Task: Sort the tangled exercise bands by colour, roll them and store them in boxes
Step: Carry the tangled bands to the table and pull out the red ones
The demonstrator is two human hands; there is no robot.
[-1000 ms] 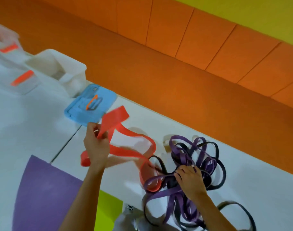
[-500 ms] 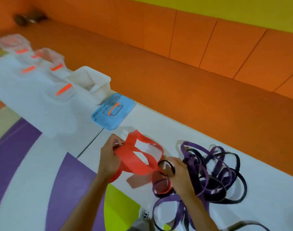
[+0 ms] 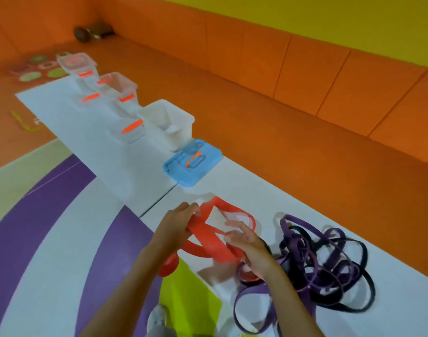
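Head view: the left hand (image 3: 180, 218) pinches one end of the red band (image 3: 214, 248), which is lifted above the white surface (image 3: 234, 178). The right hand (image 3: 253, 249) lies on the band, fingers loosely extended. Just right of it, purple and black bands (image 3: 329, 261) lie tangled. Beyond are a blue lid (image 3: 192, 162) and a white box (image 3: 168, 117).

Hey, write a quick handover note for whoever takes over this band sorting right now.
Left hand grips the red band.
Right hand lies on the same band; its grip is unclear.
Purple and black bands sit tangled on the table, a red loop touching them.
White box, blue lid and clear boxes stand further along the table.
Done: red band nearly freed. To do: roll it, sort the rest, box everything.
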